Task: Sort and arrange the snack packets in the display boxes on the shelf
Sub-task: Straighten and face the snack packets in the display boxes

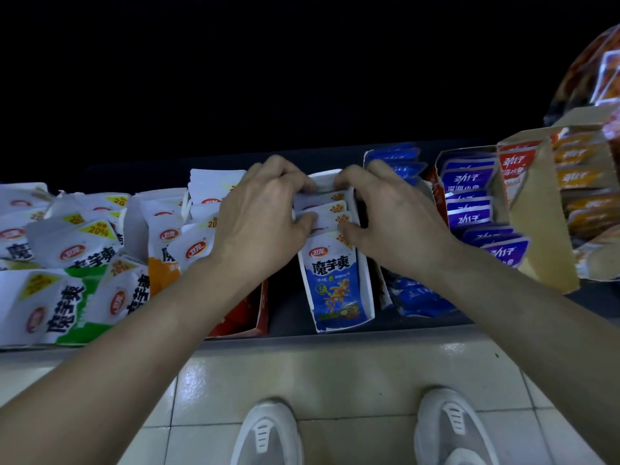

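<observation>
A narrow white display box [368, 290] in the middle of the shelf holds a row of blue-and-white snack packets [335, 283]. My left hand [265, 216] grips the packets from the left, fingers curled over their tops and thumb against their fronts. My right hand [389, 213] grips the same row from the right, with its fingers on the back packets and its thumb on a front one. The hands hide the back of the row.
Left of the box lie loose white packets with green [77, 297] and orange [161, 266] fronts, and a red box [258, 313]. To the right stand blue packets [419, 297], purple packets [469, 209] and a tan carton [543, 250] of orange ones. Below are the tiled floor and white shoes.
</observation>
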### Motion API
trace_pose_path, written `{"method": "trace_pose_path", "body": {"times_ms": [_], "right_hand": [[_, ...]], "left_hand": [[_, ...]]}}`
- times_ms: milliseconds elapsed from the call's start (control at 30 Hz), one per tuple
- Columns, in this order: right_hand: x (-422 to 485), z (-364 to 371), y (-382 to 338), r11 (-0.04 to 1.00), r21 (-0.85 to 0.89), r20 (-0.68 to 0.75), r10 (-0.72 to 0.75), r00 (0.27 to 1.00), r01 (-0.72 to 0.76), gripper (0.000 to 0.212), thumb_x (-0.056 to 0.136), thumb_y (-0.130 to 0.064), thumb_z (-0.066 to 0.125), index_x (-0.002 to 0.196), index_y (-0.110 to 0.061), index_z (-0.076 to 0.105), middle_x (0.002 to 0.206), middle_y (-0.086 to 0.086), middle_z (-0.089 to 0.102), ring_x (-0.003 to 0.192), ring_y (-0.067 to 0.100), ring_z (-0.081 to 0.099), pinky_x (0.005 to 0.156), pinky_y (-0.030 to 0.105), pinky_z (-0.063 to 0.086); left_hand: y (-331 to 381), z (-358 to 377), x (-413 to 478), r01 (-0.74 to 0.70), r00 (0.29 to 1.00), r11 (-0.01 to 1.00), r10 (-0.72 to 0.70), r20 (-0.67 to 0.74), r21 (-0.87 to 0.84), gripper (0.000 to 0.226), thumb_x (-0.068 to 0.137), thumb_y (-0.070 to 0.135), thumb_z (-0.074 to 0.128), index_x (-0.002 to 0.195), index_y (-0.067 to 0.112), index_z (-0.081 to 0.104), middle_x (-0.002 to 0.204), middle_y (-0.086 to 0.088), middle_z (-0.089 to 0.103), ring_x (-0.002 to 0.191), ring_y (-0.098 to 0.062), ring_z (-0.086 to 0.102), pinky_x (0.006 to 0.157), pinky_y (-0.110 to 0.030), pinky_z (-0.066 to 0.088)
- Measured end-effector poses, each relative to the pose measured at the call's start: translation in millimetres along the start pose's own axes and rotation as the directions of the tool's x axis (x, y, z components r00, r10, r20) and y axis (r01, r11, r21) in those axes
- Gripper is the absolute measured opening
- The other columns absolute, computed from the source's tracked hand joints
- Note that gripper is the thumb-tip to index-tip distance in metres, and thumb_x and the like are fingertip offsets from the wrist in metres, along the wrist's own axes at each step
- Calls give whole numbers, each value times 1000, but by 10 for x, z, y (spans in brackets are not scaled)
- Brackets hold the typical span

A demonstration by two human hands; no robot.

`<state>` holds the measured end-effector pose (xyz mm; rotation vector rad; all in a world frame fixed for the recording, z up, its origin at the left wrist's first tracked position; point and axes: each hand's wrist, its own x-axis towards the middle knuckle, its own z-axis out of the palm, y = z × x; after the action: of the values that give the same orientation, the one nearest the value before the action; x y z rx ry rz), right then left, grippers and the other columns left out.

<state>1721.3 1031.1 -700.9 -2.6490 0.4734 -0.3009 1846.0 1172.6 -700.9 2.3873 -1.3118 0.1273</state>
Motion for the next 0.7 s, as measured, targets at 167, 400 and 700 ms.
{"method": "trace_pose_path", "body": {"times_ms": [167,400,700], "right_hand": [[-36,-6,19,998,57,-31,-16,999,17,53,85,-26,75,132,-22,52,117,-1,53,94,14,55,77,38,53],[-579,91,-157,969,-150,-49,-206,977,197,57,89,-43,59,138,-14,53,152,9,42,140,30,35,112,44,28],[-836,623,-352,917,-365,219,-84,972,161,88,94,-63,42,158,-11,11,166,14,1,152,40,-4,122,58,4]], "left_hand": [[-22,-57,-4,-31,999,999,31,19,-38,37,84,19,77,120,20,70,127,0,64,113,-25,60,84,-36,48],[-24,-425,-372,-144,956,989,149,-253,40,22,91,19,70,112,16,74,121,2,70,111,-28,61,88,-44,45],[66,-165,-1456,-44,987,994,59,-152,103,36,88,23,71,123,12,71,143,-11,57,130,-39,51,101,-49,41]]}}
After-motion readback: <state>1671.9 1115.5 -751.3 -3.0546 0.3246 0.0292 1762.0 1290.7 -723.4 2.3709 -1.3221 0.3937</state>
